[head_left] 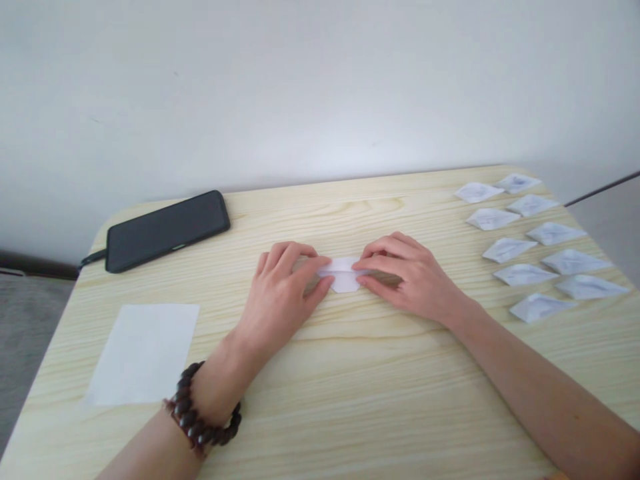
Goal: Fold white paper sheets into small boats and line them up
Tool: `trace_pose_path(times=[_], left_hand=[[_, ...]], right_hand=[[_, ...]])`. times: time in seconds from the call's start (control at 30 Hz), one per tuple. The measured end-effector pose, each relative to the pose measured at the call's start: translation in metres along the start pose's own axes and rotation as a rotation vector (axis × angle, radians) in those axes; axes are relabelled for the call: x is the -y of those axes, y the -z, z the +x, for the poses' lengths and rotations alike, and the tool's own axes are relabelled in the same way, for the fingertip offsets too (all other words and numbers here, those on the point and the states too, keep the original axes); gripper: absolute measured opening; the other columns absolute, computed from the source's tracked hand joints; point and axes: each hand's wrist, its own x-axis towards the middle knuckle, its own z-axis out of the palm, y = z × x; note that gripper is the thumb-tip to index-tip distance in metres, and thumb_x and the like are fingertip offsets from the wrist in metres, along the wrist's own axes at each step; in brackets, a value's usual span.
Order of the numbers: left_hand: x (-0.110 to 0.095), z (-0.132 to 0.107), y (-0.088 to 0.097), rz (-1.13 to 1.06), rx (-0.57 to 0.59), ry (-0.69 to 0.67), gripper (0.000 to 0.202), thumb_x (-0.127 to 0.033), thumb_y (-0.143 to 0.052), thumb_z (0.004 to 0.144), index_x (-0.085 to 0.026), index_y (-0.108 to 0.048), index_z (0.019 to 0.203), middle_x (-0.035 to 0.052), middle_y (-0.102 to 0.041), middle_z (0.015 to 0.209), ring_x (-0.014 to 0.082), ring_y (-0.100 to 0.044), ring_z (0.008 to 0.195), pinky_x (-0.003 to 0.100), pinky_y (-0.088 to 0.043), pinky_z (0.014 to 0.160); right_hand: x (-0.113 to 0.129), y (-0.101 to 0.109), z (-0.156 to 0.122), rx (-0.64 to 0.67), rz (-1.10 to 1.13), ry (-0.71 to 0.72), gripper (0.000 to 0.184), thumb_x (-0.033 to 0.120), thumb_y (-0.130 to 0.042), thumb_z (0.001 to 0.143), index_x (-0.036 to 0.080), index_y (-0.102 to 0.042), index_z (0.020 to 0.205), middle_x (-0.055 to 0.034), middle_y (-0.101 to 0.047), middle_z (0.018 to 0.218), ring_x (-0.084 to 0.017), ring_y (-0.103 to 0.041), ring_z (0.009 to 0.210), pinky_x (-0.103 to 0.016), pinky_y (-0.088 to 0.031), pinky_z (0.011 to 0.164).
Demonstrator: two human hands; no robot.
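Note:
A small folded piece of white paper [343, 274] lies on the light wooden table [350, 400] near its middle. My left hand [285, 290] pinches the paper's left end with thumb and fingers closed on it. My right hand [407, 273] pinches the right end the same way. Most of the paper is covered by my fingers; only the middle strip shows. A dark bead bracelet [200, 413] circles my left wrist.
A black phone [167, 230] with a cable lies at the back left. A flat white sheet [144, 352] rests at the front left. Several folded white paper boats [537, 243] are set in two rows at the right. A pale wall stands behind.

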Motion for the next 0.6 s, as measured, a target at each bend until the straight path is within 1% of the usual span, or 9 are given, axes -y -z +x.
trace_pose_path(times=[0.07, 0.1, 0.23, 0.4, 0.53, 0.6], left_hand=[[0.0014, 0.0000, -0.0006, 0.005, 0.027, 0.015, 0.028, -0.032, -0.059, 0.091, -0.019, -0.067, 0.114, 0.0111, -0.064, 0.111, 0.0276, -0.055, 0.104, 0.044, -0.047, 0.085], [0.0014, -0.0001, -0.0007, 0.003, 0.033, 0.014, 0.028, -0.031, -0.059, 0.091, -0.019, -0.066, 0.115, 0.0110, -0.064, 0.112, 0.0279, -0.054, 0.105, 0.044, -0.046, 0.086], [0.0013, 0.0000, -0.0014, -0.072, 0.020, -0.005, 0.020, -0.028, -0.060, 0.091, -0.022, -0.071, 0.107, 0.0084, -0.066, 0.107, 0.0253, -0.055, 0.103, 0.042, -0.046, 0.086], [0.0035, 0.0003, -0.0031, -0.174, 0.021, 0.025, 0.015, -0.028, -0.063, 0.089, -0.024, -0.072, 0.101, 0.0064, -0.067, 0.105, 0.0227, -0.055, 0.102, 0.041, -0.046, 0.089], [0.0028, 0.0007, -0.0025, -0.162, 0.038, 0.087, 0.030, -0.032, -0.064, 0.088, -0.022, -0.067, 0.116, 0.0092, -0.064, 0.118, 0.0264, -0.052, 0.111, 0.046, -0.044, 0.094], [0.0017, 0.0009, -0.0014, -0.133, 0.060, 0.091, 0.032, -0.035, -0.064, 0.089, -0.023, -0.067, 0.118, 0.0097, -0.062, 0.122, 0.0281, -0.051, 0.114, 0.048, -0.042, 0.096]], right_hand=[[0.0000, -0.0008, 0.0010, -0.003, 0.034, -0.006, 0.012, 0.027, -0.060, 0.091, 0.023, -0.071, 0.095, -0.0055, -0.068, 0.096, -0.019, -0.060, 0.085, -0.037, -0.049, 0.082], [-0.0002, -0.0012, 0.0012, -0.012, 0.046, -0.013, 0.012, 0.026, -0.059, 0.091, 0.022, -0.070, 0.094, -0.0055, -0.068, 0.095, -0.019, -0.060, 0.086, -0.037, -0.049, 0.082], [-0.0017, -0.0022, 0.0010, -0.045, 0.066, -0.038, 0.012, 0.025, -0.057, 0.092, 0.021, -0.068, 0.095, -0.0063, -0.067, 0.094, -0.020, -0.061, 0.090, -0.036, -0.049, 0.083], [-0.0023, -0.0011, 0.0010, -0.017, 0.107, -0.047, 0.008, 0.024, -0.061, 0.089, 0.022, -0.066, 0.095, -0.0056, -0.067, 0.097, -0.020, -0.062, 0.092, -0.037, -0.049, 0.085], [-0.0023, 0.0009, 0.0017, 0.027, 0.131, -0.073, 0.005, 0.022, -0.062, 0.088, 0.022, -0.067, 0.088, -0.0056, -0.066, 0.100, -0.020, -0.060, 0.093, -0.038, -0.047, 0.087], [-0.0027, 0.0014, 0.0017, 0.045, 0.124, -0.059, 0.007, 0.023, -0.062, 0.088, 0.022, -0.068, 0.086, -0.0057, -0.065, 0.101, -0.020, -0.060, 0.092, -0.038, -0.046, 0.087]])
